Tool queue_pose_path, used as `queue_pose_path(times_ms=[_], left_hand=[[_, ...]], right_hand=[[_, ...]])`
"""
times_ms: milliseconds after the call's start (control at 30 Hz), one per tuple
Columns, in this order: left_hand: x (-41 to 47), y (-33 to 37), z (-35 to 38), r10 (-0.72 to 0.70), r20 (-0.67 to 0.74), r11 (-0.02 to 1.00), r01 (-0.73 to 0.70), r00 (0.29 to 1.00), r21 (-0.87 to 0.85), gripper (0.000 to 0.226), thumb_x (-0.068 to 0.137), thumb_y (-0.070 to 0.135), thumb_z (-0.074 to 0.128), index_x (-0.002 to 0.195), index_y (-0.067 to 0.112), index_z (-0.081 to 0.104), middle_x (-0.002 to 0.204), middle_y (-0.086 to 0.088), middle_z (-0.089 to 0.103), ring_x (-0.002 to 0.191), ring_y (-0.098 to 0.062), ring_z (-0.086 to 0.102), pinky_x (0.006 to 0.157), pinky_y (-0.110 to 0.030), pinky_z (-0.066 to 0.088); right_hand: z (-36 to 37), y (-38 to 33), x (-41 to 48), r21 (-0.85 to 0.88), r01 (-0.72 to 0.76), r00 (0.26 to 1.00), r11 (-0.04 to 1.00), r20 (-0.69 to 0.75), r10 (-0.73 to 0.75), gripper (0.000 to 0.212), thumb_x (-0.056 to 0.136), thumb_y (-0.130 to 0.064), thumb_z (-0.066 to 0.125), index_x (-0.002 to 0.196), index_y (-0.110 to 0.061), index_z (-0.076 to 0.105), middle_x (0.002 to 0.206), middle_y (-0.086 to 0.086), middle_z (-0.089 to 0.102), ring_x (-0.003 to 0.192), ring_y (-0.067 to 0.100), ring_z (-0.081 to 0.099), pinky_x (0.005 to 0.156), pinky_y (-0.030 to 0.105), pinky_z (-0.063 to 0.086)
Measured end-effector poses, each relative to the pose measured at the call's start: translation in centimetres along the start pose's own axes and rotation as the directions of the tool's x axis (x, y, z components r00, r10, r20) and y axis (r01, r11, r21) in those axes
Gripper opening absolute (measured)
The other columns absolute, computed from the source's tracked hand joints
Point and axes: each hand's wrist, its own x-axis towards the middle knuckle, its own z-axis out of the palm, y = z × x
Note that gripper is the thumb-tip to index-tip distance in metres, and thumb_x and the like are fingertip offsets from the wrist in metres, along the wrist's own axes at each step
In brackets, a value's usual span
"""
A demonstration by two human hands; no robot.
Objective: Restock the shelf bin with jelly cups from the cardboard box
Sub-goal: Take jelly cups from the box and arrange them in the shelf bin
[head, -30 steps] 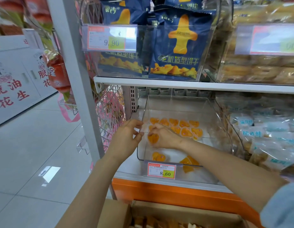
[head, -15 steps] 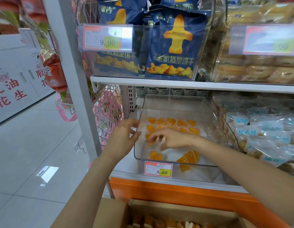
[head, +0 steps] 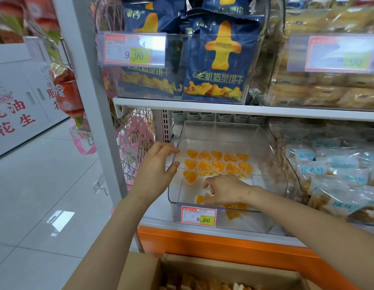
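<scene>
The clear shelf bin (head: 219, 132) sits on the lower shelf. Two neat rows of orange jelly cups (head: 217, 164) lie toward its back, with one more cup (head: 190, 176) in front of them at the left. My left hand (head: 156, 166) rests open against the bin's left wall. My right hand (head: 226, 189) is inside the bin near the front, fingers curved down onto a loose cup (head: 199, 199); whether they pinch it is hidden. More loose cups (head: 234, 208) lie at the front. The cardboard box (head: 140, 271) stands open below, with cups inside.
A price tag (head: 198, 215) reading 8.60 hangs on the bin's front. Blue snack bags (head: 219, 59) fill the bin on the shelf above. Packaged goods (head: 332, 174) crowd the bin to the right. A grey upright post (head: 94, 101) stands left; tiled floor lies beyond.
My right hand set a cup beside the rows, then drew back toward the bin's front and came down over a loose cup. My left hand stayed on the bin's left wall.
</scene>
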Motion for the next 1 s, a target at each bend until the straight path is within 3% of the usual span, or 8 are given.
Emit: queue_pose_path(times_ms=[133, 233, 333, 467, 567, 667, 833, 1000], left_hand=[[0.1, 0.2, 0.0, -0.003, 0.005, 1.0, 0.003, 1.0, 0.0, 0.025, 0.087, 0.009, 0.062, 0.112, 0.008, 0.062, 0.12, -0.006, 0.052, 0.112, -0.02, 0.051, 0.084, -0.011, 0.029], [0.1, 0.3, 0.0, 0.001, 0.0, 1.0, -0.001, 1.0, -0.004, 0.024, 0.088, 0.009, 0.061, 0.111, 0.009, 0.062, 0.12, -0.005, 0.053, 0.11, -0.019, 0.052, 0.082, -0.013, 0.03], [0.2, 0.6, -0.1, 0.02, -0.013, 1.0, -0.02, 1.0, -0.023, 0.022, 0.088, 0.008, 0.059, 0.11, 0.009, 0.063, 0.119, -0.003, 0.053, 0.109, -0.016, 0.051, 0.08, -0.01, 0.028], [0.5, 1.1, -0.2, 0.058, -0.019, 0.998, -0.058, 0.998, -0.022, 0.021, 0.088, 0.007, 0.059, 0.109, 0.01, 0.064, 0.118, -0.003, 0.054, 0.109, -0.015, 0.05, 0.08, -0.009, 0.028], [0.7, 1.1, 0.0, 0.049, -0.008, 0.999, -0.049, 0.999, -0.021, 0.022, 0.088, 0.008, 0.06, 0.109, 0.01, 0.063, 0.119, -0.004, 0.053, 0.111, -0.017, 0.05, 0.081, -0.01, 0.028], [0.8, 0.9, 0.4, 0.031, 0.015, 1.0, -0.031, 0.999, -0.003, 0.023, 0.088, 0.009, 0.06, 0.11, 0.009, 0.063, 0.12, -0.005, 0.052, 0.115, -0.019, 0.049, 0.085, -0.01, 0.027], [0.6, 0.7, 0.6, 0.028, 0.024, 0.999, -0.028, 0.999, 0.016, 0.022, 0.087, 0.008, 0.061, 0.109, 0.008, 0.063, 0.119, -0.007, 0.052, 0.116, -0.021, 0.049, 0.086, -0.01, 0.026], [0.7, 0.4, 0.8, 0.017, 0.01, 1.0, -0.017, 1.0, -0.006, 0.022, 0.087, 0.008, 0.061, 0.109, 0.009, 0.064, 0.121, -0.004, 0.052, 0.116, -0.019, 0.049, 0.083, -0.01, 0.027]], right_hand=[[0.9, -0.5, 0.7, 0.372, -0.033, 0.999, 0.928, -0.001, 0.036, 0.032, 0.08, -0.04, 0.07, 0.104, -0.02, 0.063, 0.093, -0.007, 0.061, 0.089, 0.011, 0.056, 0.072, 0.025, 0.043], [1.1, 0.6, 1.8, 0.504, -0.096, 0.993, 0.859, -0.011, 0.117, 0.016, 0.081, -0.029, 0.074, 0.075, -0.02, 0.062, 0.071, -0.007, 0.058, 0.063, 0.002, 0.055, 0.065, 0.021, 0.045], [1.3, 2.5, 2.4, 0.569, -0.16, 0.984, 0.806, 0.024, 0.178, 0.01, 0.085, -0.011, 0.069, 0.075, -0.008, 0.067, 0.061, 0.002, 0.063, 0.044, -0.002, 0.056, 0.056, 0.013, 0.048], [1.0, 2.7, 1.8, 0.555, -0.128, 0.982, 0.822, -0.043, 0.182, 0.007, 0.084, -0.018, 0.071, 0.086, -0.012, 0.069, 0.06, -0.008, 0.06, 0.055, 0.0, 0.057, 0.055, 0.01, 0.041], [-0.2, 2.0, 0.6, 0.448, -0.046, 0.999, 0.893, 0.02, 0.041, 0.042, 0.077, -0.034, 0.076, 0.115, -0.026, 0.06, 0.076, -0.015, 0.054, 0.069, 0.0, 0.052, 0.059, 0.012, 0.038], [0.0, 1.6, 0.3, 0.289, -0.013, 0.994, 0.957, 0.111, -0.02, 0.062, 0.076, -0.035, 0.075, 0.131, -0.03, 0.047, 0.091, -0.006, 0.059, 0.083, 0.011, 0.057, 0.071, 0.028, 0.046], [0.9, 1.8, 1.1, 0.286, -0.099, 0.994, 0.953, 0.074, 0.081, 0.063, 0.073, -0.04, 0.075, 0.126, -0.024, 0.045, 0.096, -0.007, 0.058, 0.088, 0.013, 0.056, 0.065, 0.026, 0.042], [-0.3, 2.9, 2.2, 0.155, -0.177, 0.969, 0.972, -0.144, 0.199, 0.064, 0.071, -0.05, 0.072, 0.125, -0.025, 0.049, 0.112, -0.002, 0.059, 0.102, 0.021, 0.058, 0.074, 0.028, 0.043]])
